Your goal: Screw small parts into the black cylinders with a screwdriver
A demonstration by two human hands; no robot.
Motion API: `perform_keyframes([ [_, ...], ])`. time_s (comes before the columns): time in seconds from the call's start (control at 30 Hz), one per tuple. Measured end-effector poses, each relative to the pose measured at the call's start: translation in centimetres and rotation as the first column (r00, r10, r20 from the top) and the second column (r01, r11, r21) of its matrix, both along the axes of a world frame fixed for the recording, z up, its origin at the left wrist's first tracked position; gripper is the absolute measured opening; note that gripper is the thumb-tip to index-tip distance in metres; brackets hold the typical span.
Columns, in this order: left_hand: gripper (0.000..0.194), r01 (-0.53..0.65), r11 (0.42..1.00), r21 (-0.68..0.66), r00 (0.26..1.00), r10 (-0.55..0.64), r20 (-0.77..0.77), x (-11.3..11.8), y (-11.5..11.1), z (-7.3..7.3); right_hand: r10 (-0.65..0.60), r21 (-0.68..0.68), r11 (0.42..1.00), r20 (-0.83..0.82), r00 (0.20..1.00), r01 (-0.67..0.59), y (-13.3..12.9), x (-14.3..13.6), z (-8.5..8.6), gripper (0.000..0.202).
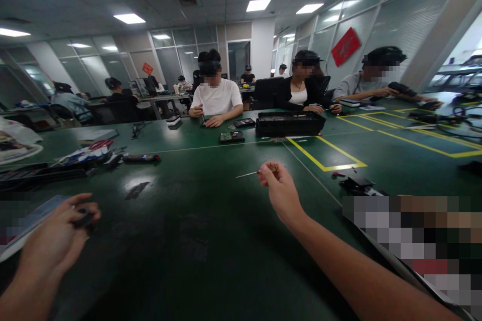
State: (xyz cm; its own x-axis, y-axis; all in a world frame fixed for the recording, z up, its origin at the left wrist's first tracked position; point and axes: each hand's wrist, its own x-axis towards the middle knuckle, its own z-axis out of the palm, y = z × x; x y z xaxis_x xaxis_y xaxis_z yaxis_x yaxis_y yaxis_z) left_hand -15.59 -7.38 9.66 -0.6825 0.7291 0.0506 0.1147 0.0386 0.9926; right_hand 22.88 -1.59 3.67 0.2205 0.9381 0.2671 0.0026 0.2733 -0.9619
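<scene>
At far left, a flat, pale-edged tray (13, 251) is partly covered by the left hand (52, 241), whose fingers are curled around a small, dark, blocky object (82, 217); its exact kind cannot be told. Behind it, a long black tray-like part (45, 174) is seen beside a red-handled hand tool (102, 144) and a black cylindrical tool (141, 158), all lying on the dark green tabletop (161, 281). Farther along, a dark-cased device with an exposed green circuit board (231, 136) is laid near a co-worker in a white shirt (218, 100). Right of centre, a thin tool with a silver shaft and reddish handle end (246, 175) is pinched between thumb and fingers of the right hand (277, 188); its tip is directed leftward and is in contact with nothing. Beyond, a long black open box (289, 124) is set near yellow tape lines (326, 168). Progress is judged to be at a pause between steps: both items are held, but they are well apart and not yet brought together. Whether any work on the dark object is finished cannot be told.
</scene>
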Motion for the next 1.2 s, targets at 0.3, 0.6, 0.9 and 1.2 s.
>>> perform_keyframes([
  [0.3, 0.035, 0.655, 0.729, 0.196, 0.714, -0.683, 0.153, 16.0, 5.7, -4.0, -0.105, 0.068, 0.992, -0.067, 0.992, 0.11, 0.1, 0.4, 0.5, 0.024],
  [0.6, 0.043, 0.828, 0.558, -0.05, 0.535, -0.815, -0.224, 20.5, 5.9, -8.2, -0.096, 0.158, 0.981, -0.115, 0.989, 0.114, -0.3, 0.4, 0.7, 0.021],
  [0.9, 0.047, 0.832, 0.553, -0.045, 0.519, -0.804, -0.29, 18.9, 5.6, -8.8, 0.01, 0.188, 0.982, 0.089, 0.996, -0.026, -1.1, 0.0, 0.6, 0.019],
  [1.2, 0.041, 0.805, 0.589, -0.071, 0.527, -0.766, -0.368, 19.1, 5.3, -8.6, -0.02, 0.156, 0.988, 0.221, 0.975, -0.015, -1.6, -0.3, 0.4, 0.024],
])
